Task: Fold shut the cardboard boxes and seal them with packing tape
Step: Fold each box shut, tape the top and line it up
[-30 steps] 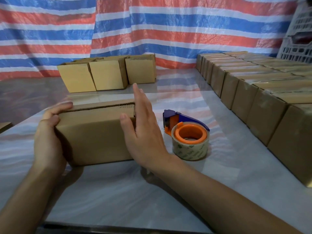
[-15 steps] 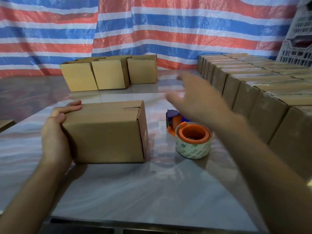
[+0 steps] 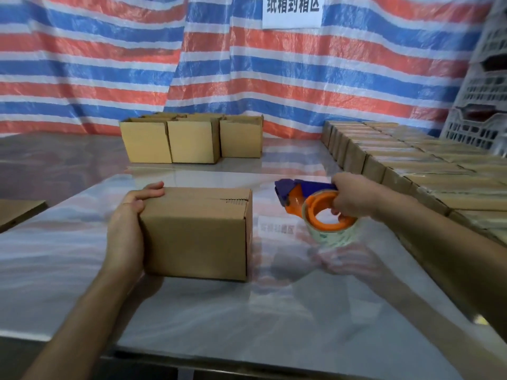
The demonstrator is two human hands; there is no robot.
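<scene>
Left hand (image 3: 127, 218) clamps box (image 3: 197, 234) at its 9 o'clock end, fingers over top, steadying it on table (image 3: 274, 311); right hand (image 3: 352, 197) at box's 3 o'clock grips tilted tape dispenser (image 3: 315, 212), likely to seal top seam

Left hand (image 3: 124, 237) clasps box (image 3: 197, 234), right hand (image 3: 352, 197) grips tape dispenser (image 3: 308, 208)

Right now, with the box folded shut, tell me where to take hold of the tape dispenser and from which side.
Take the tape dispenser by its orange ring inside the roll, coming from the right. Its blue cutter head points left toward the box, so that end should stay free. The right hand holds it just so; the left hand steadies the box.
</scene>
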